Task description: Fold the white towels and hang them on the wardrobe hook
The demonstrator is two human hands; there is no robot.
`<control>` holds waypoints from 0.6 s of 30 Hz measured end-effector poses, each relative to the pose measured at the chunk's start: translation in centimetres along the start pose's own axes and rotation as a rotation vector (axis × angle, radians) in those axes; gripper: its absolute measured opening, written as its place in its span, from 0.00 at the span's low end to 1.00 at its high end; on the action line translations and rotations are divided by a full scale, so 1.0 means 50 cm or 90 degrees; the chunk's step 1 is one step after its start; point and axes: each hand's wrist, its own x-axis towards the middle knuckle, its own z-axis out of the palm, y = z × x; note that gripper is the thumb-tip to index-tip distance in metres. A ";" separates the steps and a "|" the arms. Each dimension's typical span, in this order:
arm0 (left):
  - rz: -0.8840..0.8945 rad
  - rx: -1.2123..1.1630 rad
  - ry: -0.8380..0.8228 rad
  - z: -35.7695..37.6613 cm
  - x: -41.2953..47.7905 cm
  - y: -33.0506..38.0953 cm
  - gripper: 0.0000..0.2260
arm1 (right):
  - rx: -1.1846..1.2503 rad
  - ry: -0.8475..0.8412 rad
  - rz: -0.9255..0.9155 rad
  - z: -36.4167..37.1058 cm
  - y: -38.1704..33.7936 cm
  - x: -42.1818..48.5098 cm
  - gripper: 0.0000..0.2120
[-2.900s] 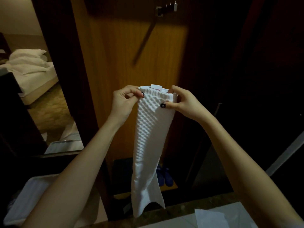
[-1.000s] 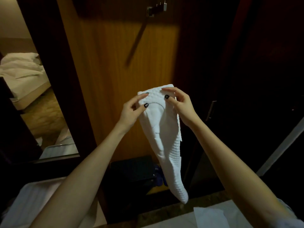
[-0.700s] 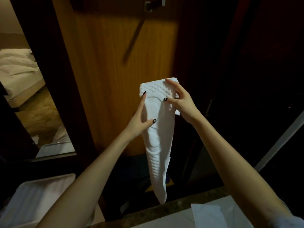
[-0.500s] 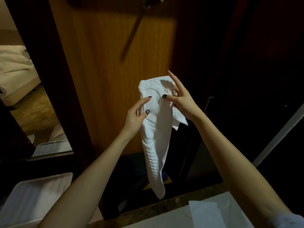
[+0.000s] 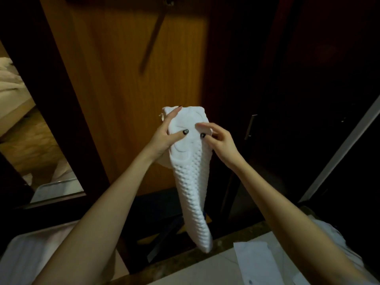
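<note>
Pinching the folded top of the white towel [image 5: 191,182], the fingers [image 5: 202,126] of the right hand [image 5: 218,138] curl on its right edge. The left hand [image 5: 164,134] grips the same top from the other side, with the thumb pressed on the front and the other fingers behind. The towel hangs long and narrow in front of the wooden wardrobe panel [image 5: 123,79]. The hook [image 5: 169,2] at the top of the panel is well above the towel. Below the panel, the towel's end hangs over the edge of the worktop [image 5: 205,272].

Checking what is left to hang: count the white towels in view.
1 for certain: the white towel, held up by the left hand and right hand. White items at lower left and lower right may be more; unclear.
</note>
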 end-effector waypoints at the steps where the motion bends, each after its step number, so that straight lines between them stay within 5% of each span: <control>1: -0.010 0.016 -0.033 -0.004 -0.007 0.002 0.28 | 0.011 0.021 0.001 0.001 -0.011 0.011 0.16; 9: -0.032 -0.034 -0.080 0.035 -0.101 -0.067 0.36 | 0.029 0.095 0.086 -0.004 -0.009 0.050 0.14; 13: -0.022 -0.019 -0.011 0.050 -0.124 -0.078 0.29 | 0.069 0.052 0.137 -0.033 -0.006 0.048 0.24; 18: -0.028 0.009 -0.017 0.069 -0.146 -0.098 0.33 | 0.102 0.036 0.111 -0.048 -0.030 0.057 0.30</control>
